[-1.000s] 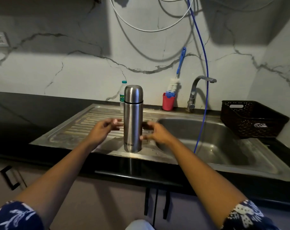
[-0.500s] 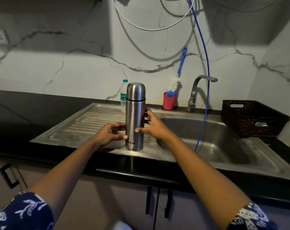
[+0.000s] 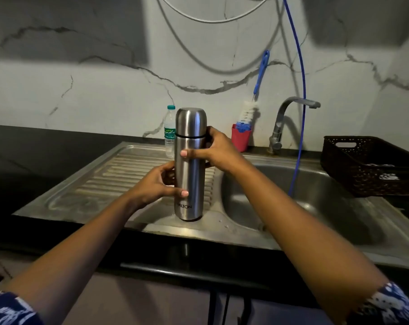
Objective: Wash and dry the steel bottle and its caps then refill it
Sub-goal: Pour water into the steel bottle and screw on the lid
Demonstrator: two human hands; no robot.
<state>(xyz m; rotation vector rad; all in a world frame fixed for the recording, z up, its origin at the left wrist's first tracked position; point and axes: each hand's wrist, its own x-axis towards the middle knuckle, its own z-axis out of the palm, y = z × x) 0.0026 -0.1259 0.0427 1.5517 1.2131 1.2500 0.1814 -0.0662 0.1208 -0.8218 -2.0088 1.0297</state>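
Two bare forearms reach in from the near edge, with a blue patterned sleeve (image 3: 9, 310) at each lower corner. Below them is the dark front lip of the surface (image 3: 34, 148) and cabinet fronts.

The steel bottle (image 3: 191, 174) is upright over the near part of the ribbed steel drainboard (image 3: 119, 184), just left of the sink basin (image 3: 292, 207). I cannot tell whether its base rests on the steel or is just off it. Its cap (image 3: 191, 121) is on, with a black seam ring under it, and there is lettering low on the body.

The left hand (image 3: 156, 184) grips the lower body, thumb across the front and fingers curled round the left side. The right hand (image 3: 218, 151) grips higher up, just under the seam, thumb across the front and fingers wrapped round the right side. Both hands are closed on the bottle.

Behind the bottle, a small clear plastic water bottle (image 3: 169, 132) with a green cap stands at the far edge of the drainboard. To its right is a red cup (image 3: 240, 138) holding a bottle brush (image 3: 250, 109) with a blue handle. Further right is a steel tap (image 3: 290, 113) over the basin, and a blue hose (image 3: 300, 90) hangs down into the basin. At far right, a dark woven basket (image 3: 367, 165) sits on the sink's right side.

The wall is marbled white, and white cable (image 3: 210, 19) loops at the top.
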